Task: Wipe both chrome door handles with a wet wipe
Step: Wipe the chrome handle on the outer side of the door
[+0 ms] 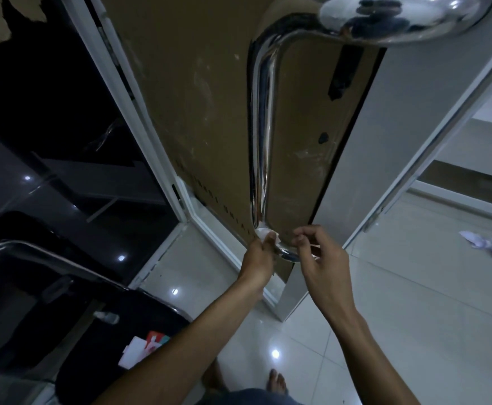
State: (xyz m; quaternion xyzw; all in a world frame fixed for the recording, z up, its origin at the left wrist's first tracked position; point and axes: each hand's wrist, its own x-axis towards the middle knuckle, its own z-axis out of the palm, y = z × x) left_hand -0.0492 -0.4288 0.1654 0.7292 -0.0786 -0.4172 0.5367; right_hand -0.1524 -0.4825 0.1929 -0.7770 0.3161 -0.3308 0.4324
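A: Where was the small white wet wipe (265, 233) at that moment?

B: Low in the middle of the frame, pressed against the bottom bend of the long polished chrome tube door handle (260, 147) on the brown-covered door (198, 97). The left hand (257, 258) pinched the wipe against the metal there.

A: And the right hand (319, 252)?

B: Just beside it, to the right of the bend, fingers loosely curled. I could not tell whether it held anything or touched the handle.

A: How would those things handle, in your view?

B: The wipe looked soft, limp and light, likely to bunch or slip on such slick metal, so wrapping it round the tube with fingers and thumb seemed wiser than dabbing. The handle looked rigid and fixed, able to take firm pressure.

A: The second handle?

B: A rounded chrome handle end (399, 16) showed at the upper right, very close to the camera; probably the other side's handle. Crumpled white paper (484, 245) lay on the pale tiled floor (414, 317) at right.
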